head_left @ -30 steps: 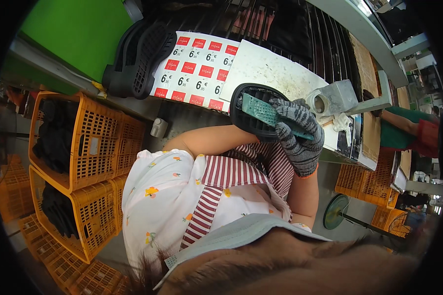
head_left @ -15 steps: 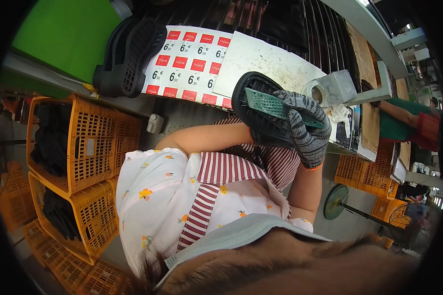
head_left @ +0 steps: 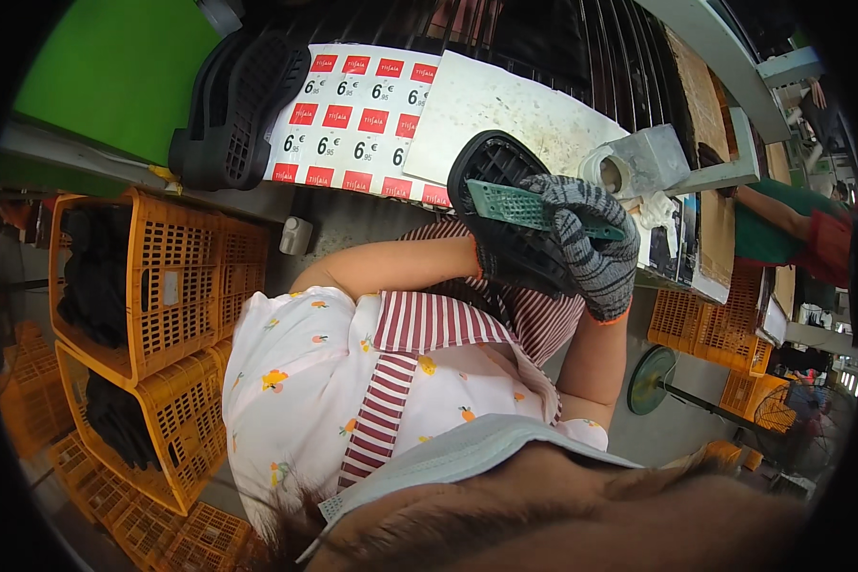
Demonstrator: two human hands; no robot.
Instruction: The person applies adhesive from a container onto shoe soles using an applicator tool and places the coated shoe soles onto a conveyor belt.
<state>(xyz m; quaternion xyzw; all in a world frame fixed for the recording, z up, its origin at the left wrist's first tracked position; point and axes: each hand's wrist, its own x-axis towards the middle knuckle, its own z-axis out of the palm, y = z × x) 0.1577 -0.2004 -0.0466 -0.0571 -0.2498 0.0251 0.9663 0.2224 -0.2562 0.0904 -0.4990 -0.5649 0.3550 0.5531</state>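
Right hand [head_left: 595,243], striped grey glove, right of centre in the frame — fingers closed round a flat, perforated green tool [head_left: 510,204], laid across a black shoe sole [head_left: 495,153]. Sole tilted, below the white board [head_left: 514,105]. Left hand [head_left: 487,262] mostly hidden behind the sole; cannot tell its grip. Upper left: more black soles [head_left: 248,105] beside a label sheet [head_left: 348,119]. Clear container [head_left: 653,157] at upper right — orange crates [head_left: 176,276] at left.
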